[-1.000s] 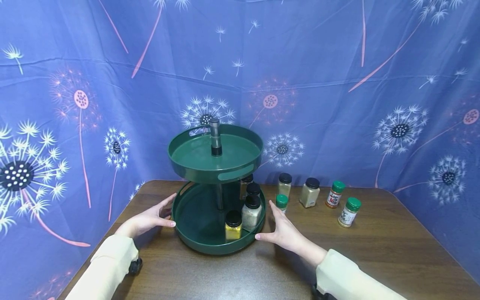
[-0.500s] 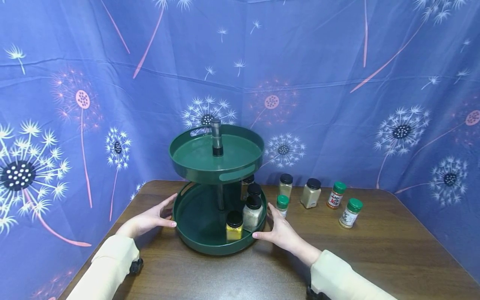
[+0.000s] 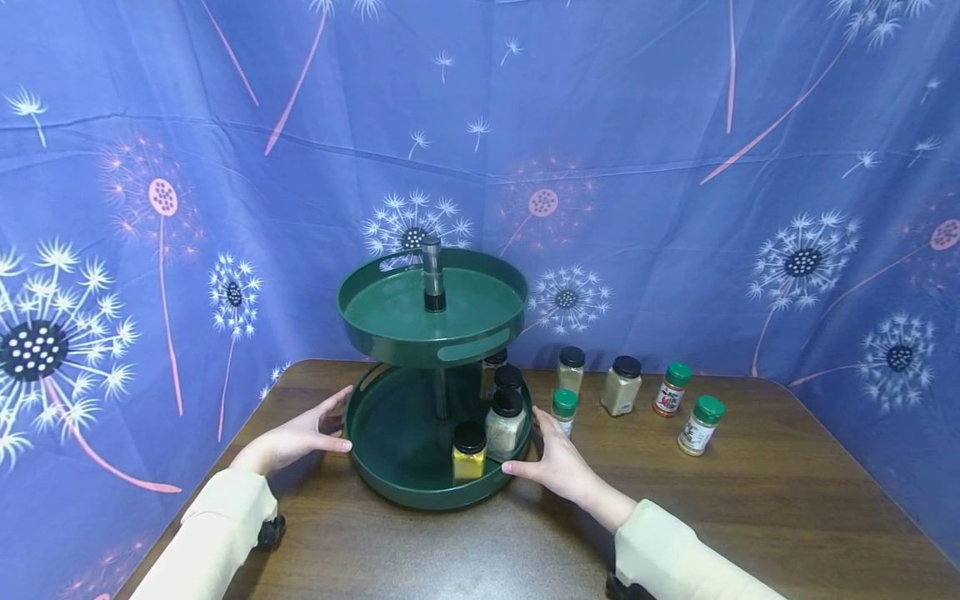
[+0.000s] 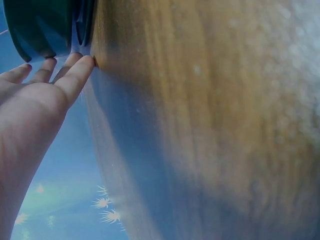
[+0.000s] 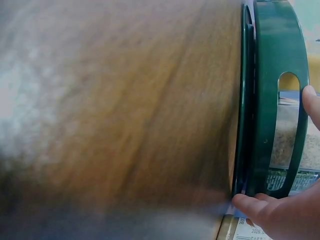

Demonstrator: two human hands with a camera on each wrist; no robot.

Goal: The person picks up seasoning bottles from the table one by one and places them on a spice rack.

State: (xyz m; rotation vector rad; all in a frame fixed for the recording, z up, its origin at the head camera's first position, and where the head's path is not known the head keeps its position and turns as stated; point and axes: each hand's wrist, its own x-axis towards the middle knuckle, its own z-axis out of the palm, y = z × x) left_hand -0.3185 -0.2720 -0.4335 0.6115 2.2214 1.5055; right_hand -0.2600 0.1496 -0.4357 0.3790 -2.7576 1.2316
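Observation:
A dark green two-tier round turntable stands on the table, its lower tray (image 3: 420, 497) beneath an upper tray (image 3: 382, 317) on a grey post (image 3: 431, 271). My left hand (image 3: 300, 435) touches the lower tray's left side, thumb and fingers spread. On the right side, my right hand (image 3: 564, 468) rests against the same tray; in the right wrist view its thumb (image 5: 311, 102) lies at the rim near a handle slot, fingers low on the outer wall. Inside the lower tray are a yellow spice jar (image 3: 468, 465), a larger pale-filled jar (image 3: 504, 435) and black-lidded jars behind, partly hidden.
Right of the turntable stand a green-lidded shaker (image 3: 564, 404), two black-lidded jars (image 3: 570, 375), a red-labelled shaker (image 3: 672, 392) and a white-labelled shaker (image 3: 698, 429) on the wooden table (image 3: 757, 500). A blue dandelion-patterned cloth (image 3: 637, 233) hangs behind.
My right hand has moved left, bringing its thumb to the lower tray's rim. The left hand stays at the left side. Turntable and jars look unmoved.

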